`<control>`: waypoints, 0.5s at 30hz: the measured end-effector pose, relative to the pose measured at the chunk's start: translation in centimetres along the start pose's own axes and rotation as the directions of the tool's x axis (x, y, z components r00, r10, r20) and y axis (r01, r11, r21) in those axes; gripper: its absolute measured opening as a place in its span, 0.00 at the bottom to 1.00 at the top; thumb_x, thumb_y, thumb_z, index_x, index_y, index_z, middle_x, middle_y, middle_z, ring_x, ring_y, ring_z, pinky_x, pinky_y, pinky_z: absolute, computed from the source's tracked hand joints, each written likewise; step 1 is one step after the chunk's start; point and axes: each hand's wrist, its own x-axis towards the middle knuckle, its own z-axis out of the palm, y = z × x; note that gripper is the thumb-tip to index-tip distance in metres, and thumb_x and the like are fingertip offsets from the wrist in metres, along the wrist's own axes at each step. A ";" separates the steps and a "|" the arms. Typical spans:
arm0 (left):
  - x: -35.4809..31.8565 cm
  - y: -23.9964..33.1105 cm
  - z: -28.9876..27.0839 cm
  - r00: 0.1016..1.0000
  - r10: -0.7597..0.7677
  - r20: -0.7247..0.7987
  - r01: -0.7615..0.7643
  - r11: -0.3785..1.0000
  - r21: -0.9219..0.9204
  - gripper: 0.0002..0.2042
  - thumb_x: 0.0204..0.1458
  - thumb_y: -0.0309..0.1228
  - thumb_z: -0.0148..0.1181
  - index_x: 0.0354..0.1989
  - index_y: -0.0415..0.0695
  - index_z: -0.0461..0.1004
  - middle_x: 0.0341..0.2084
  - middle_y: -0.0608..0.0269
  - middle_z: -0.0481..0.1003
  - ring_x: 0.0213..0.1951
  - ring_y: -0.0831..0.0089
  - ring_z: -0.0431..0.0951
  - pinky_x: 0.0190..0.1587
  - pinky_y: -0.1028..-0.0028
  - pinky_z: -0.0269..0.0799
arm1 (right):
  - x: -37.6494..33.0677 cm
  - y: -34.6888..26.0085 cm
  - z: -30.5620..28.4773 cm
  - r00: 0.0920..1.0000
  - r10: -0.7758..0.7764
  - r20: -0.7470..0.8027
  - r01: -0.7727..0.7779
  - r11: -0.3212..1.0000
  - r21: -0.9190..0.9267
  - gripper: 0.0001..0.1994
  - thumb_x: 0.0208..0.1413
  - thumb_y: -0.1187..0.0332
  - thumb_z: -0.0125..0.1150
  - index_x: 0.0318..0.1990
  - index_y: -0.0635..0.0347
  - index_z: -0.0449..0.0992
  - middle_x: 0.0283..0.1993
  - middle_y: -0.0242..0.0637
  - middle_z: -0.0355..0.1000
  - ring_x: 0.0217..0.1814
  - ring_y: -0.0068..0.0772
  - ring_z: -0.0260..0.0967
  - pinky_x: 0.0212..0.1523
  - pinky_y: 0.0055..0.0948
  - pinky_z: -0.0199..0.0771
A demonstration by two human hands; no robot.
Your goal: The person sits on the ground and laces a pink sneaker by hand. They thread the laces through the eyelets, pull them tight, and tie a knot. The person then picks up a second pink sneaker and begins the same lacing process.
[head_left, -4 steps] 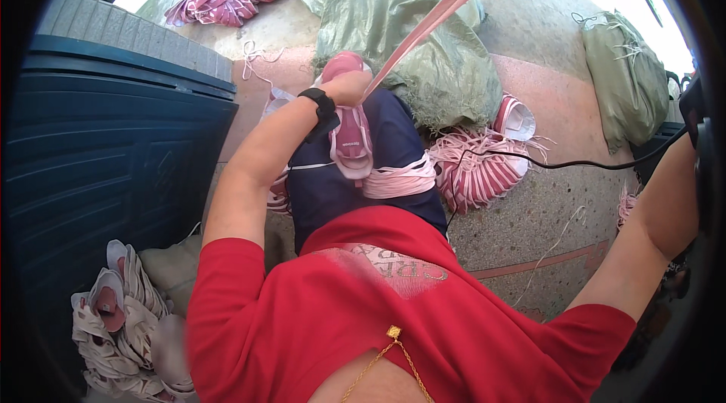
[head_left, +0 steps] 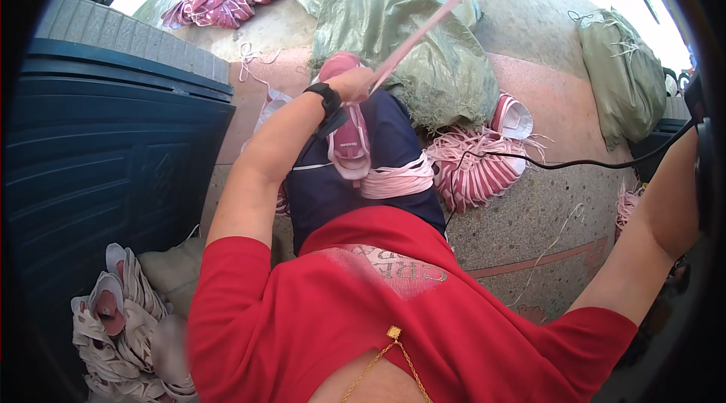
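A pink shoe upper (head_left: 349, 147) lies lengthwise over my dark trousers, its open end toward me. My left hand (head_left: 352, 86), with a black band at the wrist, is closed across the middle of it; the fingertips are hidden. From this hand a pale pink shoelace (head_left: 442, 13) stretches taut up to the right and leaves the picture at the top. A bundle of pink laces (head_left: 397, 180) is draped over my right thigh. On the right side my right forearm (head_left: 665, 203) rises into the dark rim, and the hand itself is out of sight.
Beyond my knees sits a big green woven sack (head_left: 393, 32), with striped pink uppers (head_left: 476, 168) heaped beside it. Another sack (head_left: 620, 78) stands far right. A black cable (head_left: 578, 164) crosses the right side. Dark blue panels (head_left: 113, 123) and pale uppers (head_left: 125, 327) are at left.
My left hand has shifted slightly right and down over the shoe upper. The taut lace appears thinner and its upper end sits a little further left.
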 end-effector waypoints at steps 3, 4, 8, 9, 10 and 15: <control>-0.1 -0.2 -0.6 0.995 -0.067 -0.070 0.060 0.994 -0.091 0.16 0.42 0.22 0.56 0.42 0.31 0.70 0.32 0.41 0.75 0.39 0.53 0.78 0.37 0.64 0.72 | 0.1 0.3 -0.8 1.000 0.012 0.001 -0.012 1.000 -0.009 0.07 0.59 0.69 0.52 0.34 0.63 0.72 0.28 0.34 0.69 0.31 0.23 0.66 0.34 0.24 0.69; -0.5 -0.5 -0.6 0.990 -0.084 -0.111 0.065 0.984 -0.169 0.17 0.41 0.22 0.56 0.43 0.31 0.70 0.33 0.42 0.75 0.39 0.54 0.78 0.36 0.66 0.72 | 0.1 0.3 -1.0 1.000 0.016 0.002 -0.016 1.000 -0.010 0.07 0.59 0.69 0.52 0.34 0.63 0.72 0.29 0.34 0.69 0.31 0.23 0.66 0.34 0.24 0.69; -1.8 -2.4 -0.7 0.949 -0.012 -0.315 -0.089 0.948 -0.305 0.17 0.43 0.23 0.58 0.43 0.31 0.70 0.33 0.44 0.75 0.38 0.59 0.77 0.39 0.65 0.71 | 0.3 0.5 -1.4 1.000 0.030 0.000 -0.030 0.999 -0.013 0.07 0.59 0.69 0.53 0.33 0.63 0.71 0.29 0.34 0.69 0.32 0.24 0.66 0.35 0.24 0.69; -2.1 -2.7 -0.4 0.940 0.020 -0.342 -0.075 0.986 -0.149 0.15 0.46 0.24 0.58 0.43 0.33 0.71 0.33 0.46 0.75 0.39 0.60 0.77 0.41 0.65 0.70 | 0.4 0.5 -1.5 1.000 0.029 -0.002 -0.029 0.999 -0.014 0.07 0.59 0.69 0.53 0.33 0.63 0.71 0.29 0.34 0.69 0.32 0.24 0.66 0.36 0.24 0.69; -2.4 -2.8 -0.2 0.939 0.008 -0.344 -0.100 0.963 -0.251 0.15 0.46 0.25 0.57 0.43 0.34 0.71 0.33 0.47 0.75 0.39 0.60 0.77 0.40 0.66 0.70 | 0.4 0.6 -1.5 1.000 0.031 0.000 -0.031 0.999 -0.019 0.07 0.59 0.69 0.53 0.33 0.63 0.71 0.29 0.34 0.69 0.32 0.24 0.66 0.36 0.25 0.69; -6.5 -0.2 -1.7 0.929 0.135 -0.345 -0.249 0.916 -0.314 0.13 0.48 0.29 0.56 0.42 0.40 0.73 0.32 0.54 0.76 0.37 0.64 0.76 0.39 0.69 0.70 | 0.4 0.6 -2.1 1.000 0.030 0.005 -0.030 1.000 -0.010 0.07 0.59 0.68 0.53 0.32 0.63 0.71 0.29 0.34 0.69 0.33 0.24 0.66 0.37 0.25 0.69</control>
